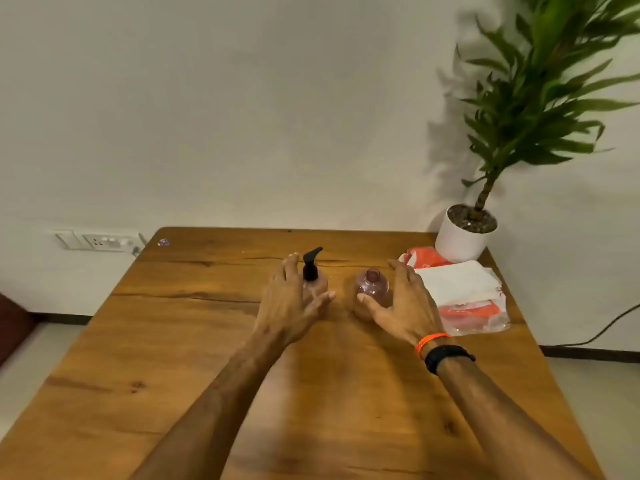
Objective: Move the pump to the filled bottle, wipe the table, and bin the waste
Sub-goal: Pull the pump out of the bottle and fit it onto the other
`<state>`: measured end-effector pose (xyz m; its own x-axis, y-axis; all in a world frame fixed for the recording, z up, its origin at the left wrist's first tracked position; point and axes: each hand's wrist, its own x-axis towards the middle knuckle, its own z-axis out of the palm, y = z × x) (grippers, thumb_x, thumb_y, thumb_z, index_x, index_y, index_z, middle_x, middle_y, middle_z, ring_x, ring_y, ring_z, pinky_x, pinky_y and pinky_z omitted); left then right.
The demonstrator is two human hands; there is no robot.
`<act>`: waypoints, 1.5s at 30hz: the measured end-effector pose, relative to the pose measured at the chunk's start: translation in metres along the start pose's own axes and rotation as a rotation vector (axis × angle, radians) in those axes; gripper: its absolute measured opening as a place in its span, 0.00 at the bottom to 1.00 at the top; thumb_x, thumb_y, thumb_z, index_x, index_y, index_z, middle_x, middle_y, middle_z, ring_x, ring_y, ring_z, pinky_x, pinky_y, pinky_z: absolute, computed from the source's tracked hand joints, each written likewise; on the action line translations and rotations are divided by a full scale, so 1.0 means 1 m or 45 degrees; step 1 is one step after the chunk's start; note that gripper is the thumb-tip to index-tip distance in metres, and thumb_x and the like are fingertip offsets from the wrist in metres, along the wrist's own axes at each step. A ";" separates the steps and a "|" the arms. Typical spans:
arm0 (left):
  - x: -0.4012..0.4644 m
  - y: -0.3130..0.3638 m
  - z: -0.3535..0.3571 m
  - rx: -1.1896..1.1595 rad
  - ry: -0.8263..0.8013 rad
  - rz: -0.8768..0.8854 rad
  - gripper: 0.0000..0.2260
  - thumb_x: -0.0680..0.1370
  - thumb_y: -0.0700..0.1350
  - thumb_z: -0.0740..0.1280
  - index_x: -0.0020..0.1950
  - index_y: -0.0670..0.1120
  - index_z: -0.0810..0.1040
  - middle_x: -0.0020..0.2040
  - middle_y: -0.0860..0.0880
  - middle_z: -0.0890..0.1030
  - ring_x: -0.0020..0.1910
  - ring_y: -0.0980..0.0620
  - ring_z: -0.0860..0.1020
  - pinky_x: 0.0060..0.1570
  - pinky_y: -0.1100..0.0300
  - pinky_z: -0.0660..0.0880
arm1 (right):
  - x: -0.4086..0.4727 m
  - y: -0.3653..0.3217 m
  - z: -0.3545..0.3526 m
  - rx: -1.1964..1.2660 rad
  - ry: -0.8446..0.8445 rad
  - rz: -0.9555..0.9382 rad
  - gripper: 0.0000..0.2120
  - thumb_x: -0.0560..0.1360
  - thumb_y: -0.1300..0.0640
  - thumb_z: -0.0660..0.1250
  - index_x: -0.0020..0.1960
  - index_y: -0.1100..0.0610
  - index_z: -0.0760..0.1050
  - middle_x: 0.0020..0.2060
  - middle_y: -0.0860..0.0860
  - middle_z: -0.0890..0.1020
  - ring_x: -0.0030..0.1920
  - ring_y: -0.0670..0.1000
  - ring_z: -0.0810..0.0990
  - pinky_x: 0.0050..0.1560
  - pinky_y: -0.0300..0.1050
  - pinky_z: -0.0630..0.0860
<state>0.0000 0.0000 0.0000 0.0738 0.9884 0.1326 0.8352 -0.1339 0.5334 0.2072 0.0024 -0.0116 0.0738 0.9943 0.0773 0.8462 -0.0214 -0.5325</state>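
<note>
Two clear pinkish bottles stand side by side near the middle of the wooden table. The left bottle carries a black pump. The right bottle has an open neck with no cap. My left hand is spread open just left of the pump bottle, fingers partly in front of it. My right hand is open beside the right bottle, thumb near its base. Neither hand grips anything. White cloths lie at the right, over orange-and-clear plastic packaging.
A white pot with a green plant stands on the table's far right corner. A small scrap lies at the far left corner. A wall socket is at the left, and a black cable runs along the floor at the right.
</note>
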 end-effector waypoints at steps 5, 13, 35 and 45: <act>0.018 -0.023 0.043 -0.223 0.067 -0.036 0.41 0.71 0.62 0.70 0.75 0.43 0.58 0.69 0.44 0.71 0.67 0.48 0.70 0.67 0.50 0.71 | 0.015 0.028 0.043 0.208 0.048 0.043 0.41 0.65 0.38 0.73 0.71 0.49 0.57 0.69 0.51 0.71 0.67 0.55 0.72 0.64 0.50 0.71; 0.026 -0.040 0.073 -0.370 0.248 -0.021 0.36 0.70 0.53 0.75 0.72 0.44 0.63 0.66 0.47 0.74 0.63 0.49 0.74 0.64 0.50 0.73 | 0.022 0.043 0.071 0.408 0.238 -0.051 0.35 0.62 0.37 0.75 0.63 0.45 0.64 0.56 0.43 0.76 0.54 0.47 0.75 0.55 0.41 0.73; -0.074 -0.042 0.062 -0.397 0.335 0.005 0.34 0.69 0.52 0.76 0.69 0.44 0.66 0.65 0.46 0.75 0.61 0.50 0.74 0.63 0.53 0.73 | -0.070 0.054 0.051 0.353 0.270 -0.057 0.40 0.62 0.37 0.76 0.67 0.52 0.66 0.64 0.52 0.76 0.60 0.52 0.76 0.57 0.44 0.72; -0.081 -0.059 0.081 -0.546 0.291 -0.069 0.35 0.68 0.53 0.77 0.70 0.47 0.66 0.64 0.47 0.77 0.59 0.51 0.77 0.60 0.53 0.75 | -0.099 -0.006 0.028 0.304 0.674 -0.555 0.21 0.69 0.48 0.73 0.58 0.55 0.73 0.52 0.49 0.79 0.50 0.47 0.77 0.50 0.46 0.78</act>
<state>-0.0112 -0.0661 -0.1100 -0.1249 0.9603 0.2495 0.5312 -0.1477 0.8343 0.1803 -0.0932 -0.0401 0.0529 0.7222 0.6896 0.7232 0.4485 -0.5252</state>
